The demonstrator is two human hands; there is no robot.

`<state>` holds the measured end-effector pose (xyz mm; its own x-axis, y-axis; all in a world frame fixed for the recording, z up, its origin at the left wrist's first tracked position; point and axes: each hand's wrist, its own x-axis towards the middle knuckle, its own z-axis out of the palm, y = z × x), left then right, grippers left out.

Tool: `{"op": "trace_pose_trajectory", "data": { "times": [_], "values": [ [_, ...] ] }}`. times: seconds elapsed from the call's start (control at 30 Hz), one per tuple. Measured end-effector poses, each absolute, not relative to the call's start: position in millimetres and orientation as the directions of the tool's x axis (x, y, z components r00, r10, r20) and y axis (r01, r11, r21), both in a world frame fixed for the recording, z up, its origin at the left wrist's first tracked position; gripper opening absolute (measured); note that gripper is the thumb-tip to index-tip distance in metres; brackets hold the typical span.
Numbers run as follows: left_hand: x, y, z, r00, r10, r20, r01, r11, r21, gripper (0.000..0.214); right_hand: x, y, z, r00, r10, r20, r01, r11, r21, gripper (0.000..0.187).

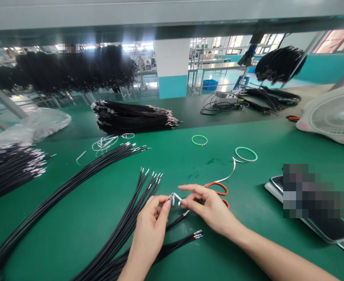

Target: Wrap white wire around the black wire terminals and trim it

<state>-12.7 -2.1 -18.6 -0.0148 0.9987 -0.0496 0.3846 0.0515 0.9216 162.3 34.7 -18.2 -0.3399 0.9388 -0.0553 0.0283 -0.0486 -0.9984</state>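
Observation:
A short white strip (176, 197) spans the gap between my hands, bent in the middle. My left hand (153, 220) pinches its left end between thumb and forefinger; a small shiny bit at those fingertips is too small to name. My right hand (208, 205) grips the other end with thumb and a finger, its forefinger stretched out above. Black cables (131, 214) with silver tips run beneath and beside my left hand. One more black cable (176, 221) ends just under the strip. Orange loops (220, 188), like scissor handles, lie partly hidden behind my right hand.
A white ribbon (229, 175) trails from a green ring (246, 148); another green ring (199, 135) lies farther back. Black cable bundles (133, 117) sit at the back and left (11, 168). At right are a phone (315, 210) and a fan (336, 113). A shelf edge (172, 15) crosses overhead.

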Motion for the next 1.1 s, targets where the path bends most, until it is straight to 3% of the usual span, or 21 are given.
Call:
{"op": "trace_pose_trajectory", "data": {
  "times": [0.23,0.37,0.5,0.67,0.9,1.1],
  "values": [
    [-11,-6,-21,-0.015,1.0,0.02,0.315,-0.015,0.949,0.03,156,30,-27,-0.4,0.913,-0.075,-0.104,-0.126,-0.987,0.034],
    [-8,-7,-23,-0.056,0.998,-0.013,0.281,0.028,0.959,0.03,152,27,-25,-0.397,0.905,-0.154,-0.171,-0.238,-0.956,0.042],
    [-10,-6,-24,-0.052,0.999,0.014,0.318,0.003,0.948,0.03,151,25,-24,-0.423,0.887,-0.184,-0.202,-0.29,-0.935,0.043],
    [-9,-4,-26,-0.068,0.997,0.042,0.357,-0.015,0.934,0.029,151,23,-24,-0.391,0.903,-0.177,-0.196,-0.27,-0.943,0.038],
    [-5,-5,-32,-0.152,0.988,0.014,0.259,0.026,0.966,0.03,150,19,-24,-0.368,0.923,-0.111,-0.154,-0.178,-0.972,0.029],
    [-9,-7,-26,-0.031,0.997,0.076,0.341,-0.061,0.938,0.019,152,16,-22,-0.395,0.916,-0.067,-0.101,-0.115,-0.988,0.032]
  ]
}}
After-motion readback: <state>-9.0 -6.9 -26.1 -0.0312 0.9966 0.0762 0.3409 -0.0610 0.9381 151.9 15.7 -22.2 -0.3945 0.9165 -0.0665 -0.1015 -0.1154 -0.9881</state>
